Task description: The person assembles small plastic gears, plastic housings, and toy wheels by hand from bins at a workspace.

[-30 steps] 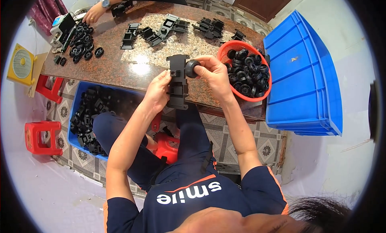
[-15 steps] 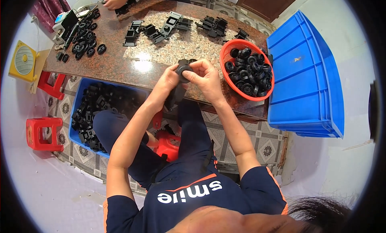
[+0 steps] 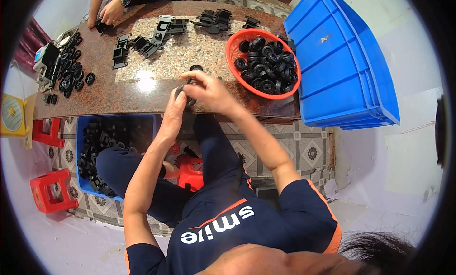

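Observation:
Over the table's near edge, both my hands come together around a small black wheel (image 3: 190, 102), seen nearly edge-on. My left hand (image 3: 174, 115) grips it from the left and below, thumb against its side. From the right, my right hand (image 3: 209, 92) has its fingers closed on the upper part, hiding much of it. Whether another black piece is joined to the wheel, I cannot tell. Just beyond my fingers a loose black wheel (image 3: 195, 67) lies on the stone tabletop (image 3: 142, 101).
At right stand a red basket (image 3: 275, 95) of black wheels and a tall blue crate (image 3: 337, 61). Black plastic frames (image 3: 161, 33) lie across the back; loose wheels (image 3: 71, 73) at left. Below is a blue bin (image 3: 154, 132) of black parts. A co-worker's hand (image 3: 112, 11) holds a black piece.
The view has shifted, so the table sits further left and higher. The wheel in my hands has turned from face-up to nearly edge-on. The co-worker's hands have come further over the table.

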`<state>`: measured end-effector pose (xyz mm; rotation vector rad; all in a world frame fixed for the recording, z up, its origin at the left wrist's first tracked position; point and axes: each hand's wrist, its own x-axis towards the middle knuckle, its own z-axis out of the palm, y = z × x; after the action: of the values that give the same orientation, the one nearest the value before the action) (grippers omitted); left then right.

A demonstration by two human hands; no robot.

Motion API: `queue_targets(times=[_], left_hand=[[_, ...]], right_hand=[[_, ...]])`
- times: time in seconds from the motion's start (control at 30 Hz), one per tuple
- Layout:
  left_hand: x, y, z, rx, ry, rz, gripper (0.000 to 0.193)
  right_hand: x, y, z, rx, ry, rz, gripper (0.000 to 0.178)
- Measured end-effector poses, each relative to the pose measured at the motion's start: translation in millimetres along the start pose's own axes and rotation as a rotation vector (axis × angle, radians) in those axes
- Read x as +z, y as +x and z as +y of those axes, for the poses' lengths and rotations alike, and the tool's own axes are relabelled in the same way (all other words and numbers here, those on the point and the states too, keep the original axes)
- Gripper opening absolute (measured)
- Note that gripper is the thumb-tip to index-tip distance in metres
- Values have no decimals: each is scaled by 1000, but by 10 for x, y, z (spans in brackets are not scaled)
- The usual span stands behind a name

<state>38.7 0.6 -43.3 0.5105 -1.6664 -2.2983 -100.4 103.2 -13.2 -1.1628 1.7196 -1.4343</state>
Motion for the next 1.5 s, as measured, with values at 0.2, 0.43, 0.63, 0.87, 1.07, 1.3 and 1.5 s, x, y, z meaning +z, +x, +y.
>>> queue_targets(times=[0.2,0.43,0.63,0.87,1.07,1.3,1.5], left_hand=[[-139,159,140,-129,-246,220,51],[-327,199,97,-91,-377,276,53],[-229,217,139,-13,-401,315,46],[-138,195,185,40,-413,360,59],[-195,177,71,69,-345,435,62],[-172,165,9,70,-299,422,66],[-108,166,65,30,-319,371,69]], right_hand=[[-1490,410,464,93,-1405,186,34],[-1599,467,770,111,-1183,68,34],[-837,169,32,-104,-91,360,31],[185,-59,-109,-11,330,23,23],[298,-75,-46,38,1,24,23],[260,-39,42,204,294,-80,23],[357,-220,44,34,149,66,20]])
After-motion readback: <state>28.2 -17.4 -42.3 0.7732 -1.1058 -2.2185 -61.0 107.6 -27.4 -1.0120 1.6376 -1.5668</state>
